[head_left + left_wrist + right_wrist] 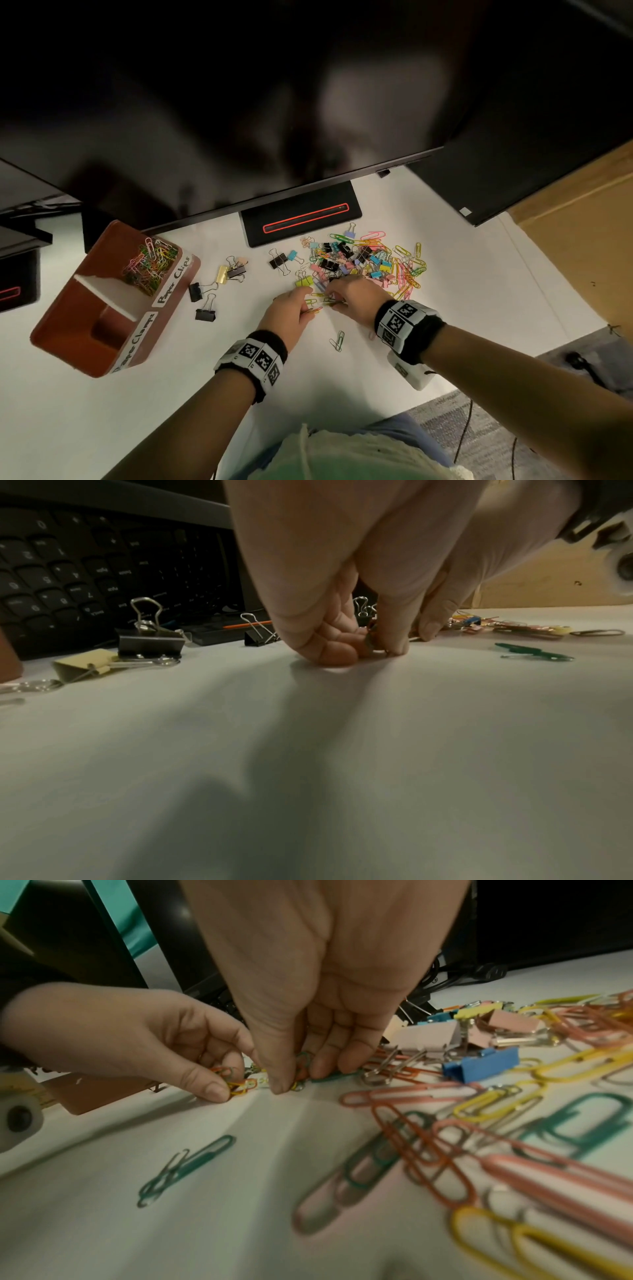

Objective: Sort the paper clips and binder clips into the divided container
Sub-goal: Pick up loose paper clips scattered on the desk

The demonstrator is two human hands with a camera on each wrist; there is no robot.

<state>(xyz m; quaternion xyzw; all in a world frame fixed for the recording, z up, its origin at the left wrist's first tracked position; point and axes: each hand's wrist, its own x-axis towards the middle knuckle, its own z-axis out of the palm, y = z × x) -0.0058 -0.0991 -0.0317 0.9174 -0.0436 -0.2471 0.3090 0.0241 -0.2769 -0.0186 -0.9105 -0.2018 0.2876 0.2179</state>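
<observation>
- The left hand (289,310) is down on the table (171,394), thumb and fingers pinching a small bunch of orange and yellow paper clips (240,1085) against the surface.
- The right hand (356,298) is just beside the left, fingertips almost touching it, and grasps its own few clips (301,1066); these seem to be green and orange, though the fingers hide most of them.
- Beyond the right hand and off to its outer side spreads the pile (366,262) of mixed paper clips and coloured binder clips, its near edge under the knuckles.
- A green clip (338,341) lies alone on the table between the two wrists, nearer the person.
- Beyond the left hand and to its outer side sit loose binder clips: a black pair (202,301), a gold one (222,274) and another black one (278,262).
- Further out on the left stands the container (85,325), brown with a white divider; its far compartment, labelled "Paper Clips", holds a heap of coloured clips (149,265), and the near compartment's floor shows nothing in the part visible.
- A monitor (239,120) on its stand (301,216) rises beyond both hands.
- A keyboard (85,569) shows behind the binder clips in the left wrist view.
</observation>
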